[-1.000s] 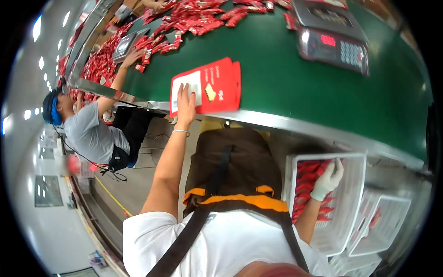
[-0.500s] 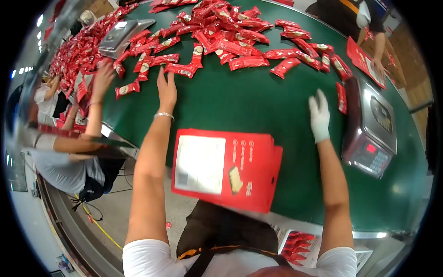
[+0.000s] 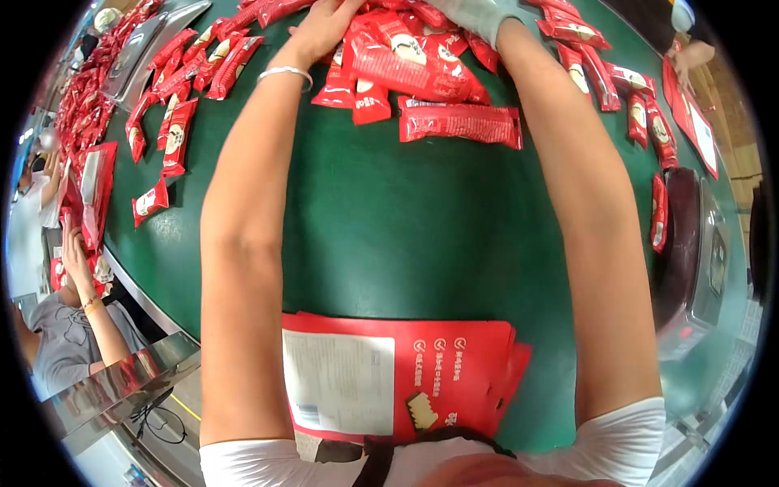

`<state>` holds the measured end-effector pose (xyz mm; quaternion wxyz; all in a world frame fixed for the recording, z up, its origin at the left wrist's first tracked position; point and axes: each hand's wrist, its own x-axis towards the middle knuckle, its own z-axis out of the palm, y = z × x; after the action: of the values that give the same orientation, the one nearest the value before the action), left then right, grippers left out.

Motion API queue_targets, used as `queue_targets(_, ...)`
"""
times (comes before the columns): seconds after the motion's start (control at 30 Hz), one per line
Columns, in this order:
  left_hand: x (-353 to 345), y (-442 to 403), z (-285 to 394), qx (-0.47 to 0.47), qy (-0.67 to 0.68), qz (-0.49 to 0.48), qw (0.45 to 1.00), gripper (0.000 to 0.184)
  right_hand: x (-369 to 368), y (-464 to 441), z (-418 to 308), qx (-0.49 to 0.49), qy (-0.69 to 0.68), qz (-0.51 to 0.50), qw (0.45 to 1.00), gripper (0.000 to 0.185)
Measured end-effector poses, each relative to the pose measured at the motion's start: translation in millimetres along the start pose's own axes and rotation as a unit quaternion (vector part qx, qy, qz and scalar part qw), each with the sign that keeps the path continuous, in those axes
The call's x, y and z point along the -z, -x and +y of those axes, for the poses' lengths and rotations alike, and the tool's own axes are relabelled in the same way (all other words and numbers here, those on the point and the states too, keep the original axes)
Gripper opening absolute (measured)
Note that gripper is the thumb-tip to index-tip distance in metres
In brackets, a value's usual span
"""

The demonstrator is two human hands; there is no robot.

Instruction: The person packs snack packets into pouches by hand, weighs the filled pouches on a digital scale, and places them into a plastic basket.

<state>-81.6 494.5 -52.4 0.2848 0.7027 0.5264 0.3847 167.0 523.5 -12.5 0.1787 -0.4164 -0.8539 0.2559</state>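
Observation:
My bare left hand (image 3: 324, 28), with a bracelet at the wrist, reaches to the near left side of a pile of red wrapped snack packets (image 3: 402, 61). Its visible fingers are stretched out against the packets; the tips run past the top edge. Opposite it, my white-gloved right hand (image 3: 479, 16) lies over the pile's right side, its fingers mostly cut off by the frame. Between my forearms, one packet (image 3: 460, 123) lies crosswise at the near edge of the pile. Close to my body is a stack of flat red printed pouches (image 3: 454, 365) with a white label panel.
A metal scale (image 3: 698, 260) stands at the right, with a packet (image 3: 658, 213) beside it. More packets (image 3: 174, 134) lie left on the green table (image 3: 406, 235). Another scale (image 3: 134, 57) is farther left. A co-worker's hand (image 3: 75, 260) is at the left, another's (image 3: 691, 58) at the right.
Both hands have moved forward from the bare table surface to the packet pile. The view has shifted closer to the pile, and packets now lie gathered between my hands.

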Motion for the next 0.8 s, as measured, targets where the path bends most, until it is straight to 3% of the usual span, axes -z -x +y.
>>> queue_targets(0.03,-7,5,1,-0.003,0.007,0.007,1.000,0.054,-2,13,11,-0.003,0.004,0.003,1.000,0.035)
queue_targets(0.07,-16,11,1,-0.029,-0.010,0.001,1.000,0.054,-4,32,34,0.075,0.198,0.027,0.977,0.050)
queue_targets(0.13,-34,21,-2,-0.082,-0.043,-0.008,0.996,0.059,12,82,-24,-0.040,-0.033,0.043,0.998,0.053)
queue_targets(0.17,-53,42,15,-0.097,-0.013,0.019,0.995,0.060,4,104,-13,-0.009,-0.037,0.088,0.995,0.048)
queue_targets(0.23,-80,81,57,-0.102,-0.030,0.022,0.994,0.063,8,152,13,0.069,0.045,0.057,0.995,0.045)
queue_targets(0.3,-118,108,80,-0.115,-0.070,0.039,0.990,0.062,12,197,30,0.038,0.072,0.046,0.996,0.043)
queue_targets(0.33,-136,124,94,-0.105,-0.067,0.040,0.991,0.062,17,225,20,-0.003,-0.020,0.054,0.998,0.044)
queue_targets(0.4,-162,153,134,-0.066,-0.069,0.034,0.995,0.062,28,271,16,-0.050,-0.044,0.046,0.997,0.045)
queue_targets(0.47,-183,181,170,-0.014,-0.066,0.006,0.998,0.065,33,316,11,-0.120,-0.096,0.068,0.986,0.048)
queue_targets(0.57,-199,221,212,0.041,-0.027,-0.065,0.997,0.073,37,366,-14,-0.123,-0.180,0.094,0.971,0.048)
queue_targets(0.7,-186,267,244,0.068,0.008,-0.163,0.984,0.077,39,411,-41,-0.157,-0.190,0.060,0.967,0.046)
queue_targets(0.73,-177,276,251,0.053,0.075,-0.187,0.978,0.077,39,421,-43,-0.117,-0.144,0.066,0.981,0.041)
queue_targets(0.8,-158,291,259,0.060,0.168,-0.229,0.957,0.072,38,435,-42,-0.139,-0.167,0.055,0.975,0.039)
